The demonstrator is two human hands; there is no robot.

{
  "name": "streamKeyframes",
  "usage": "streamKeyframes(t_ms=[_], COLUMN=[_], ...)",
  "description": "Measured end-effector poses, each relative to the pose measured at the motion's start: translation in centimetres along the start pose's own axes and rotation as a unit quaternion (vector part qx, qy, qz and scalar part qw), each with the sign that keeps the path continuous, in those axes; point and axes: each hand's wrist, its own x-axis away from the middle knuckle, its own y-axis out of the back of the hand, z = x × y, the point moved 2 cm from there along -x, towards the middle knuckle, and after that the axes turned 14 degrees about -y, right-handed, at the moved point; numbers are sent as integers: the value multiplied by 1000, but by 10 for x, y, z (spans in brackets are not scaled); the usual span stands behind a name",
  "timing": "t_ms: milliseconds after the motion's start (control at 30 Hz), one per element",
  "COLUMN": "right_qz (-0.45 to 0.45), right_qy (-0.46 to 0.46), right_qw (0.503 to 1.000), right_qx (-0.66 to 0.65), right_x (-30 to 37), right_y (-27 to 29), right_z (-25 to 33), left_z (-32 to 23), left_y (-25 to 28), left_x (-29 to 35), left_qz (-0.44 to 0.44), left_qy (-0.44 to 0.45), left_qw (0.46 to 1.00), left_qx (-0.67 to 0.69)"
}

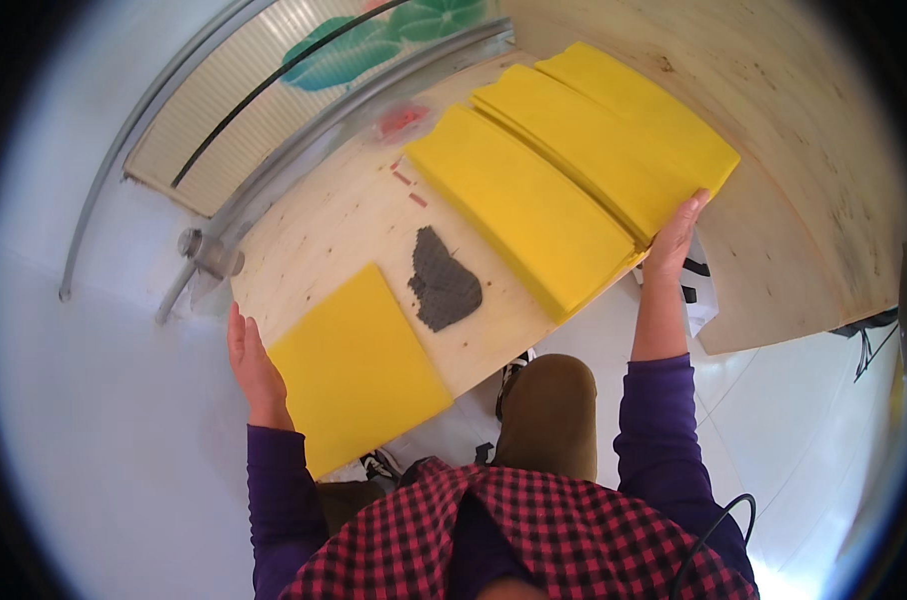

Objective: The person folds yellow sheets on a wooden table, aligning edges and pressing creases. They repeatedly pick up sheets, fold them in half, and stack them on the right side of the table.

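Observation:
My left hand [257, 368] is at the left end of the board, fingers stretched out, beside the outer edge of a square yellow sheet [359, 370]. Whether it touches that edge I cannot tell. My right hand [672, 242] lies with straight fingers against the near right ends of folded yellow stacks, holding nothing in its grasp. Three such piles lie side by side: a near one [519, 215], a middle one [594, 150] and a far one [644, 105]. Between the single sheet and the piles rests a crumpled dark grey cloth [442, 280] with a ragged edge.
A pale wooden board [324, 240] carries everything. Behind it stand a ribbed panel with a green leaf picture [344, 50] and a grey metal rail. A clear roll of tape [214, 255] sits at the board's left corner. Small reddish strips [404, 177] lie near the piles. Another wooden panel [794, 180] rises at right.

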Motion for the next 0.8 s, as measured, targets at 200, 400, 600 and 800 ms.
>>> streamKeyframes(t_ms=[200,400,600,800], right_qz=[-10,134,424,408], right_qy=[113,124,246,319], right_qw=[993,982,818,723], right_qx=[-21,50,302,458], right_x=[48,145,210,203], right_y=[9,-24,-110,-157], right_z=[44,61,0,-77], left_z=[-2,22,37,34], left_y=[67,128,165,185], left_x=[46,92,126,150], left_qz=[-70,-105,-102,-88], left_qy=[65,104,139,138], left_qw=[995,985,981,981], left_qx=[-21,-92,-86,-104])
